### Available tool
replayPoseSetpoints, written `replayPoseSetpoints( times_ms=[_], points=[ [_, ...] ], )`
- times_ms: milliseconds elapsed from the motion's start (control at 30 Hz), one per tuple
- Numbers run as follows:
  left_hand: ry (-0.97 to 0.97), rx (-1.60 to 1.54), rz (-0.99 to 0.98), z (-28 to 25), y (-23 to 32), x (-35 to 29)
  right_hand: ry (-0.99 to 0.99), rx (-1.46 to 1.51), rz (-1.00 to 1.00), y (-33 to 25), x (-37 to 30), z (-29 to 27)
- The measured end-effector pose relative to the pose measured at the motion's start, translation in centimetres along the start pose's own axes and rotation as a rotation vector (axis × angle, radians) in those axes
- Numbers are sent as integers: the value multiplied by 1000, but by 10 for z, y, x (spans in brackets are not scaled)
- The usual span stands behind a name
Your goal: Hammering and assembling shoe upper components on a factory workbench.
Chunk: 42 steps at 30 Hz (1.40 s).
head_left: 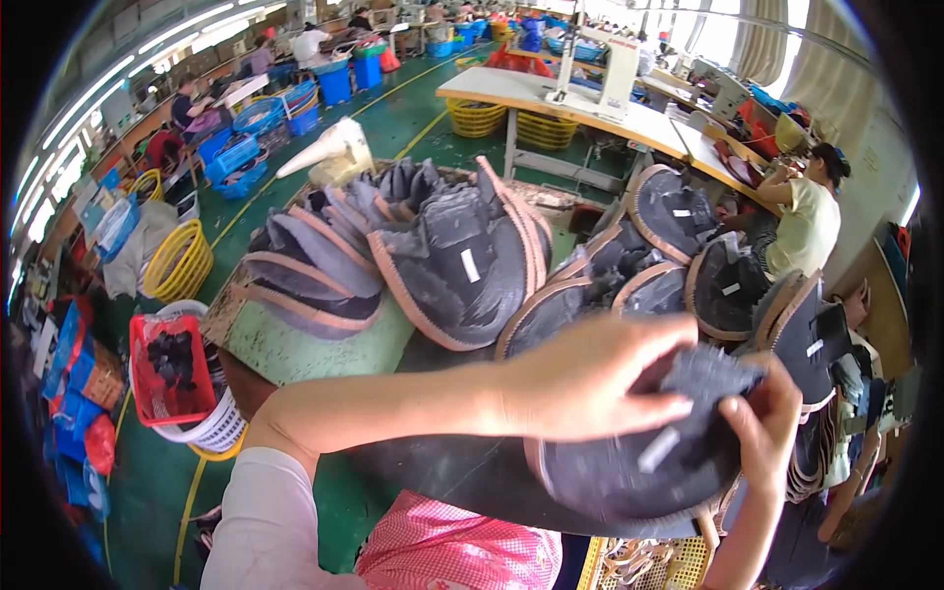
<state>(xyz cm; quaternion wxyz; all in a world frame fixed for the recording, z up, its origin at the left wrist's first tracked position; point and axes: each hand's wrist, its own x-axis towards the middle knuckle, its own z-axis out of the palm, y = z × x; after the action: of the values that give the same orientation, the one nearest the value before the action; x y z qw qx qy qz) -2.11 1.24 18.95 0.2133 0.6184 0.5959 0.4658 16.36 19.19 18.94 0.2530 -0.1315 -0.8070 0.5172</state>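
Both of my hands are on a dark grey shoe upper [600, 477] with a pale stitched rim and a white label inside. My left hand [600, 383] reaches across from the left, its fingers closed on the upper's top edge. My right hand [767, 423] grips the opposite side, thumb on the inner face. Beyond them on the worktable [295, 349] lies a similar upper [462, 256], label facing up. Nested uppers [315, 261] lean together to its left, and more uppers [669, 216] are heaped to the right.
A white bottle with a long nozzle [334, 152] stands behind the uppers. A red basket [172, 369] rests on a white one at the left. Below my hands is a yellow basket [644, 565] of tan strips. A person [806, 211] sits at the right by a long sewing table [590, 103].
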Motion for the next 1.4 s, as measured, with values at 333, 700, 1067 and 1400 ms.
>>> replayPoseSetpoints(
  times_ms=[333, 700, 1067, 1400],
  points=[
    [-340, -380, -363, 131, -128, -121, -146, -612, 158, 124, -80, 8],
    [109, 402, -138, 124, -132, -131, 29, -995, 18, 199, -107, -28],
    [94, 435, -96, 127, -129, -134, -408, -153, 528, 74, -116, 38],
    [74, 521, -73, 129, -125, -126, -547, -222, 421, 89, -126, 63]
  ],
)
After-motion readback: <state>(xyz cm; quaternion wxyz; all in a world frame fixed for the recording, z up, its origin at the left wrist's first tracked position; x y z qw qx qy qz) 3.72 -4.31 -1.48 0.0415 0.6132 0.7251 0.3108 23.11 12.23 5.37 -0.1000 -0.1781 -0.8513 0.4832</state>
